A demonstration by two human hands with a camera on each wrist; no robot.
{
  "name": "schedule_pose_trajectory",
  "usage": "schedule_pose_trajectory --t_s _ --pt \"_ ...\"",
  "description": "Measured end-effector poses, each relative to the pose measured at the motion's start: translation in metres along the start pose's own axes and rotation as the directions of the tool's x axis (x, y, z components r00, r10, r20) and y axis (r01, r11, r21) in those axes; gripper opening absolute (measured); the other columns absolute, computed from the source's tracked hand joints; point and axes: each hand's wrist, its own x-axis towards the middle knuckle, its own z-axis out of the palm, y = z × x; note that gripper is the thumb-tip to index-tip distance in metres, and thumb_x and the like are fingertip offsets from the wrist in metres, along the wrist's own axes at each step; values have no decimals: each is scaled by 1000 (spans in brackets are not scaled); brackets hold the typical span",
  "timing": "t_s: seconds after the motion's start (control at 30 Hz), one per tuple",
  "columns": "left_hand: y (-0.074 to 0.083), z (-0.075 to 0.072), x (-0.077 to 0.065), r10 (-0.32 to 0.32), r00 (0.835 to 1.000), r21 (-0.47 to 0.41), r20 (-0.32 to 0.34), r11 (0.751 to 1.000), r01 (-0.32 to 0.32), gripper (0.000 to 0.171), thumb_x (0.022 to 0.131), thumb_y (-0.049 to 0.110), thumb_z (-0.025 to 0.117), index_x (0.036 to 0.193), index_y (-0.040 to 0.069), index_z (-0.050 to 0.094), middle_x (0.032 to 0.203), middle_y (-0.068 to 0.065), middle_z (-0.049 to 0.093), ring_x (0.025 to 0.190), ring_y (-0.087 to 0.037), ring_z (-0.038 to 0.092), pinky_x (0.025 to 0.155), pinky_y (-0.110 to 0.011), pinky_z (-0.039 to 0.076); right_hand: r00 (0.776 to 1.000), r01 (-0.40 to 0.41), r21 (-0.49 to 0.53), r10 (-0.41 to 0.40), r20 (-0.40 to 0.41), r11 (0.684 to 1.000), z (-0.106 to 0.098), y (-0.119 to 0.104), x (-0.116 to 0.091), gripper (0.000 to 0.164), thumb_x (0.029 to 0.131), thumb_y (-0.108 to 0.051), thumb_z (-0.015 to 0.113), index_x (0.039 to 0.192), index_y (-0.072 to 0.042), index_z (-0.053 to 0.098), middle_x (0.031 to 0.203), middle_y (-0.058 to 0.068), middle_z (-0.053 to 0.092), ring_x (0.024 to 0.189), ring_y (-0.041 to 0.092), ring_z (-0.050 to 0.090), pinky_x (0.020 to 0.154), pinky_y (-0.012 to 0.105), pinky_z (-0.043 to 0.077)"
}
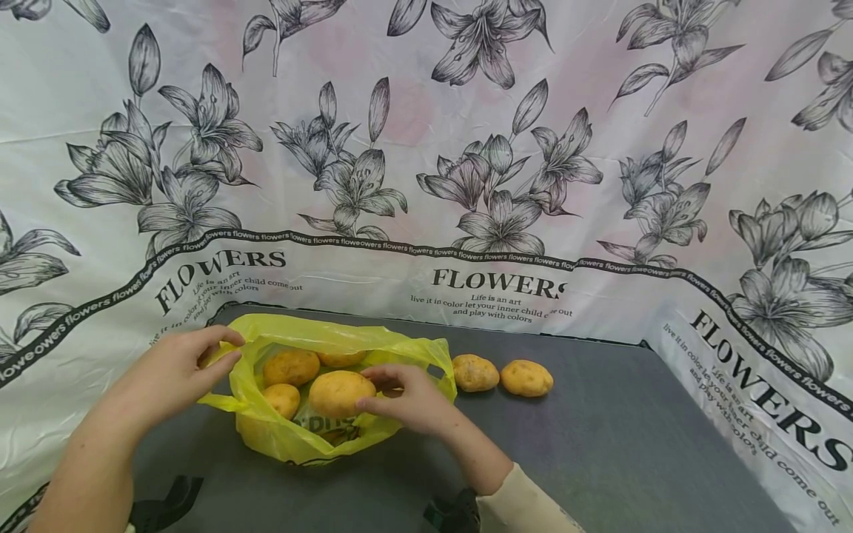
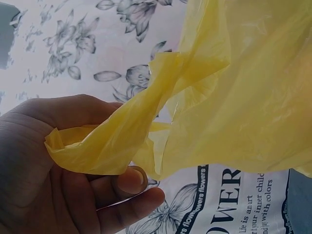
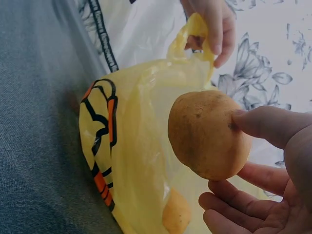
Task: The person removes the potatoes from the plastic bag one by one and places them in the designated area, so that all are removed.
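My right hand (image 1: 416, 397) pinches a yellow-skinned potato (image 1: 340, 393), thumb on one side and fingertips against the other, at the open mouth of the yellow plastic carrier bag (image 1: 286, 444). The fingers of my left hand (image 1: 172, 366) are bent around the bag handle (image 2: 105, 148) on the left side of that bag, which stands on the dark grey table (image 1: 620, 437). Three potatoes show inside: a larger one (image 1: 291, 368), a small one (image 1: 281, 400) and one partly hidden by the rim (image 1: 342, 359); two more, the left table potato (image 1: 475, 373) and the right table potato (image 1: 527, 378), lie side by side to the right of the bag. To do this well, I judge that the left hand should draw the handle gently outward, so the thin mouth gapes without tearing or tipping. The right thumb should press near the potato's widest part, since a smooth, rounded skin could roll out of a pinch near one end. My right wrist wants to clear the limp rim, which could snag and drag the bag along.
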Motion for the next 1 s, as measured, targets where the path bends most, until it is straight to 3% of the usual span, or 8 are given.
schedule_pose_trajectory --t_s 0.53,0.8,1.0 --pt "0 1 0 -11 1000 5 3 1000 11 22 101 15 64 120 4 68 67 2 42 57 -14 41 53 -30 37 999 43 78 -41 -26 996 -16 -13 -8 44 94 -23 77 134 -8 67 129 4 67 118 19 62 103 39 49" --pt "-2 2 -1 -119 992 31 31 992 119 30 104 20 60 127 1 64 71 -1 45 59 -18 43 53 -35 38 999 47 111 -45 -28 993 -27 -20 -12 44 94 -21 77 135 -8 66 131 5 66 118 20 62 102 38 50" --pt "-3 0 0 -149 988 40 44 988 147 33 104 21 60 128 -1 63 71 -2 44 58 -18 43 52 -35 37 996 81 125 -77 -39 989 -34 -21 -14 44 93 -16 77 134 -4 66 130 8 66 118 22 63 99 35 51"
